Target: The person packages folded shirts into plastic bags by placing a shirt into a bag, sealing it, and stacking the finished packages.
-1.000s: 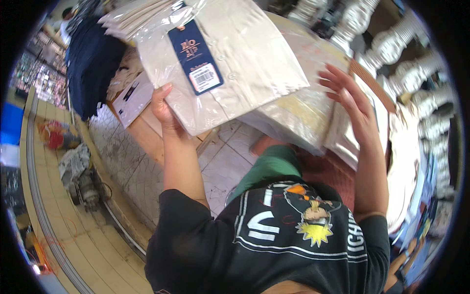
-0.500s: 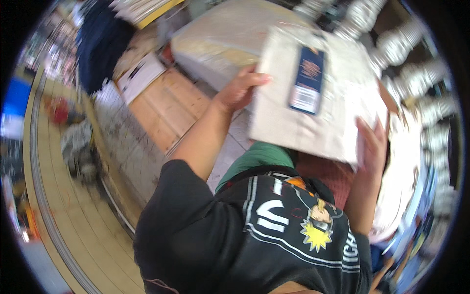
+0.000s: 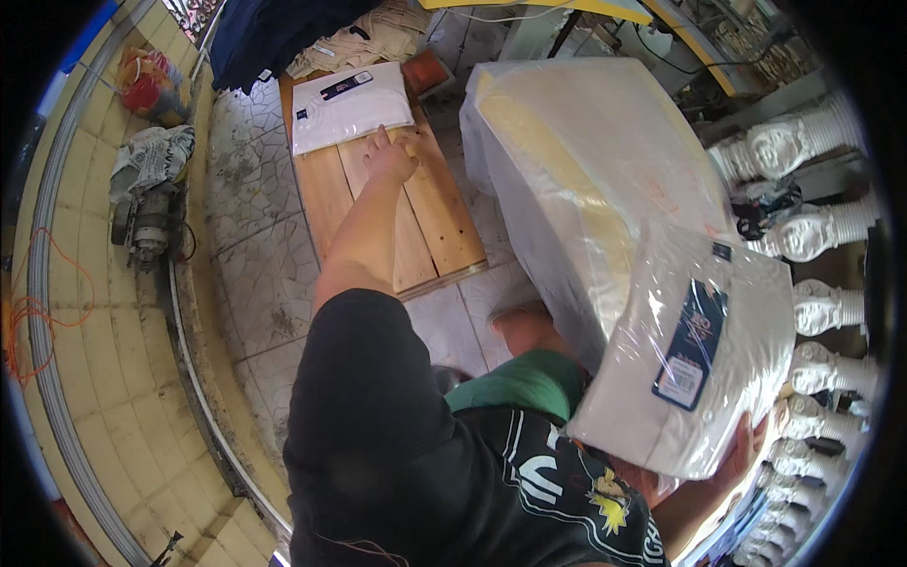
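Note:
A folded off-white garment in a clear plastic bag (image 3: 619, 397), with a dark blue hang tag on its front, is held by my right hand (image 3: 746, 446) at its lower right edge. The fingers of that hand are partly hidden by the bag. My left arm stretches forward over a low wooden bench. There my left hand (image 3: 392, 161) has its fingers apart, the tips at the near edge of a second bagged white garment (image 3: 331, 113). That one lies flat on the bench (image 3: 425, 231) and also bears a dark tag.
A large plastic-covered block (image 3: 586, 123) stands right of the bench. Dark blue clothes (image 3: 265, 42) and a beige cloth pile (image 3: 378, 38) lie at its far end. White wrapped ribbed parts (image 3: 812, 227) line the right side. A motor-like machine (image 3: 149, 227) sits at the left wall.
My left hand has let go of the bagged garment and reached forward to the one on the bench. The held garment has moved down and right in my right hand; the view has shifted.

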### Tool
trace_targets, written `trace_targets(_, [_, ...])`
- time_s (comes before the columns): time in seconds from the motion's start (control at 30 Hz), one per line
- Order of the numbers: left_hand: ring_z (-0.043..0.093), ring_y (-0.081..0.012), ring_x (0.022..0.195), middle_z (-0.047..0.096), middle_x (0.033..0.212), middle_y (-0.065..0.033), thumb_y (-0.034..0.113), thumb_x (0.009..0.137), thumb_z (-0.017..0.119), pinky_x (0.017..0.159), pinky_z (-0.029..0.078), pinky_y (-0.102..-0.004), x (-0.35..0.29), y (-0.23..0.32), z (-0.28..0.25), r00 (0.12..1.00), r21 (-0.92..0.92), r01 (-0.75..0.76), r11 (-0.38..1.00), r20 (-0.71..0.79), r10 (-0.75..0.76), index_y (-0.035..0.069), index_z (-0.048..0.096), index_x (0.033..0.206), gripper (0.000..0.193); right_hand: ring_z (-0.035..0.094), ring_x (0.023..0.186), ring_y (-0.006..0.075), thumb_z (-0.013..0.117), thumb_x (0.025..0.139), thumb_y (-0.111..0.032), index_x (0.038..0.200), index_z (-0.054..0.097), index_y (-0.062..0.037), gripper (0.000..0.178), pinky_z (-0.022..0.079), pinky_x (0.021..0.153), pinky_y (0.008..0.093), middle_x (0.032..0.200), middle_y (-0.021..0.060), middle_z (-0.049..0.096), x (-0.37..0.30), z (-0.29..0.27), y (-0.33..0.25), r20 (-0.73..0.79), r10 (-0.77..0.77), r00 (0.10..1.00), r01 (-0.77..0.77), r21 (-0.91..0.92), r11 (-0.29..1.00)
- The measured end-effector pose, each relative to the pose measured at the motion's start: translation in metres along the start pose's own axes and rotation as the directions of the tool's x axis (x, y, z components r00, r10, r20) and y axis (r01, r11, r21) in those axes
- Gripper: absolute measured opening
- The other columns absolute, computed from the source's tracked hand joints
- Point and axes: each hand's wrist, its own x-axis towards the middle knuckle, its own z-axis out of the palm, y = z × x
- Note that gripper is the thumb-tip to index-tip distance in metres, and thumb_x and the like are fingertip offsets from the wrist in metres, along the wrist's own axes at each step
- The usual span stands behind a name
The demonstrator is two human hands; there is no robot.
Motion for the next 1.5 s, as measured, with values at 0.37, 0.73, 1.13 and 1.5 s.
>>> trace_targets(0.37, [0.007, -0.0338, 0.14, 0.009, 0.154, -0.0045, 0.034, 0.092, 0.04, 0.107, 0.009, -0.0622, 0.062, -0.018, 0.022, 0.99, 0.221, 0.035, 0.975, -0.138, -0.004, 0.011, 0.043, 0.135, 0.049, 0.049, 0.114, 0.0223, 0.061, 0.081, -0.011, 0.135, 0.036, 0.0063, 0.062, 0.033, 0.1, 0.0329, 0.129, 0.0164, 0.049, 0.021, 0.022, -0.009, -0.127, -0.048, 0.991, 0.027, -0.164, 0.986])
trace_targets(0.73, [0.018, -0.0347, 0.135, 0.021, 0.147, -0.0076, 0.04, 0.079, 0.062, 0.104, 0.017, -0.0607, -0.198, -0.074, 0.028, 0.924, 0.277, -0.36, 0.891, -0.024, 0.381, 0.001, 0.057, 0.116, 0.053, 0.049, 0.112, 0.022, 0.061, 0.083, -0.011, 0.131, 0.04, 0.0067, 0.056, 0.033, 0.1, 0.0337, 0.126, 0.017, 0.051, 0.018, 0.032, -0.011, -0.076, -0.042, 0.996, 0.027, -0.183, 0.983])
trace_targets(1.13, [0.018, -0.0294, 0.136, 0.018, 0.148, -0.0063, 0.037, 0.082, 0.06, 0.104, 0.018, -0.0583, -0.274, -0.09, 0.048, 0.901, 0.113, -0.433, 0.894, 0.026, 0.433, 0.003, 0.06, 0.106, 0.042, 0.042, 0.121, 0.0239, 0.053, 0.085, -0.009, 0.134, 0.034, 0.0083, 0.055, 0.026, 0.106, 0.0363, 0.131, 0.02, 0.043, 0.047, -0.009, -0.001, -0.024, -0.177, 0.984, 0.164, -0.278, 0.947])
trace_targets(1.5, [0.05, -0.0283, 0.114, 0.055, 0.119, -0.0086, 0.026, 0.085, 0.061, 0.099, 0.035, -0.0368, -0.266, -0.01, -0.012, 0.861, -0.834, -0.28, 0.475, 0.0, 0.508, 0.007, 0.063, 0.093, 0.021, 0.047, 0.115, 0.0228, 0.056, 0.083, -0.008, 0.133, 0.033, 0.0094, 0.057, 0.03, 0.103, 0.0344, 0.128, 0.0183, 0.047, 0.026, 0.042, -0.005, 0.027, -0.046, 0.999, 0.05, -0.193, 0.98])
